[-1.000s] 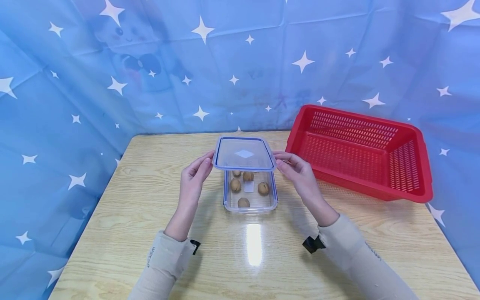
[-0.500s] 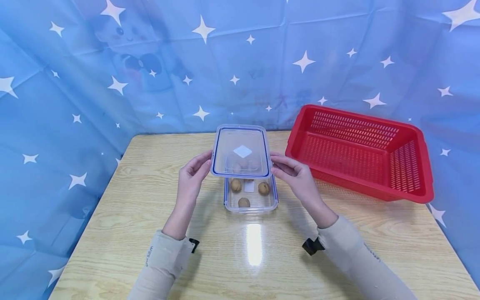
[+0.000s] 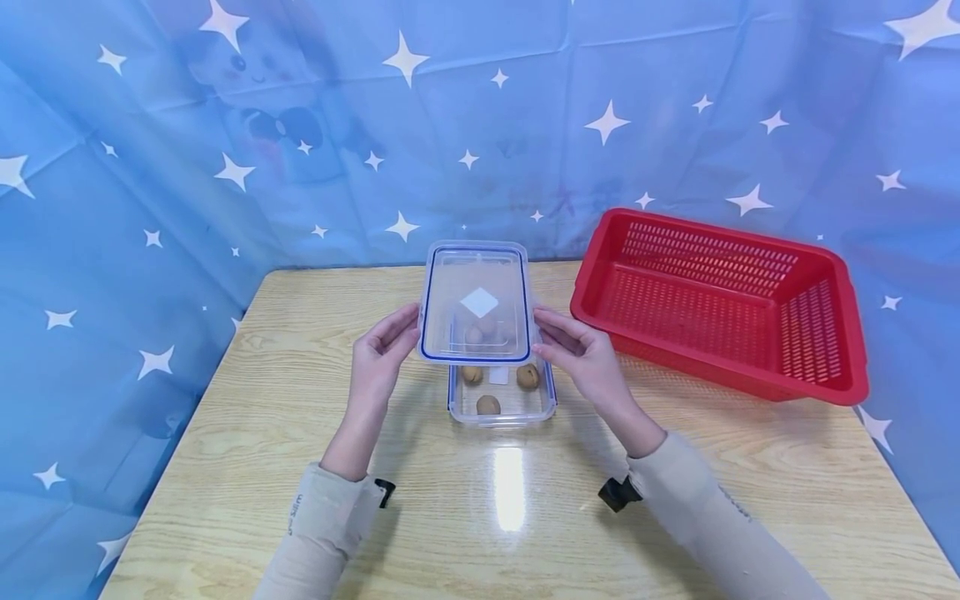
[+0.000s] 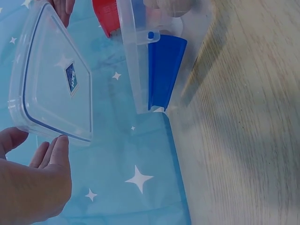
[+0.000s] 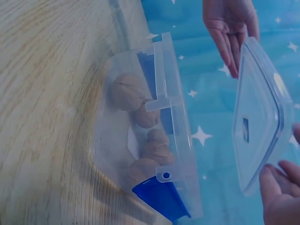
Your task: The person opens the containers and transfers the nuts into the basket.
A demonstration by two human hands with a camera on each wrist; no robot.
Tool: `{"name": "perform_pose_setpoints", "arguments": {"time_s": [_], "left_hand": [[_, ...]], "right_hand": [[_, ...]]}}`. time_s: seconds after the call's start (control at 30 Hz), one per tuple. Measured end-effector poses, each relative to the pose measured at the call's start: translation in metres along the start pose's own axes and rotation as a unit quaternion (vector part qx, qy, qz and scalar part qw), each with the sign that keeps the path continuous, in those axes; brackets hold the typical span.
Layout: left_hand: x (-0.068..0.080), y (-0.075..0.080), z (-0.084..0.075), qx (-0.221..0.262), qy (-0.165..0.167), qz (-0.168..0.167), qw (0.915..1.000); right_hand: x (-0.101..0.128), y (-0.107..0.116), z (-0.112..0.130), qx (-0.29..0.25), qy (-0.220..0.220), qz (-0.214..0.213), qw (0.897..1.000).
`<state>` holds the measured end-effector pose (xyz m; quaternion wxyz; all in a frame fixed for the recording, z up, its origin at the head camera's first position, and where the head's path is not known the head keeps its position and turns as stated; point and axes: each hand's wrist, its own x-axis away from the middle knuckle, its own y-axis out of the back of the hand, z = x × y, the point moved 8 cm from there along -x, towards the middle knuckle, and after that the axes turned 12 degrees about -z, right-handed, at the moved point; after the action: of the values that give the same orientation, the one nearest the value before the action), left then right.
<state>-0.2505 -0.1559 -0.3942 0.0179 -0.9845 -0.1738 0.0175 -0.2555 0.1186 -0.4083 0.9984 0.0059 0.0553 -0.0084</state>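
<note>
Two hands (image 3: 377, 354) (image 3: 585, 358), grip clamped on one lid (image 3: 476, 304); one box (image 3: 503, 419) holds five walnuts (image 5: 126, 92).

Your forearms (image 3: 693, 496) reach forward and slant inward. Your left hand (image 3: 378, 356) and right hand (image 3: 587, 357) face each other, apart and roughly level, each gripping in a thumb-and-finger pinch.

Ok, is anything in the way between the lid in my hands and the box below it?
Nothing visible. The wrist views show an open gap between the lid and the box; the walnuts lie inside, below its rim, and the red basket stands off to the right.
</note>
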Motion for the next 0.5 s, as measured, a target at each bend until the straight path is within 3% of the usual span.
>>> {"name": "perform_pose_setpoints", "arguments": {"time_s": [0.5], "left_hand": [[-0.004, 0.010, 0.010, 0.004, 0.017, -0.012, 0.9998]], "right_hand": [[-0.002, -0.014, -0.002, -0.009, 0.003, 0.001, 1.000]]}}
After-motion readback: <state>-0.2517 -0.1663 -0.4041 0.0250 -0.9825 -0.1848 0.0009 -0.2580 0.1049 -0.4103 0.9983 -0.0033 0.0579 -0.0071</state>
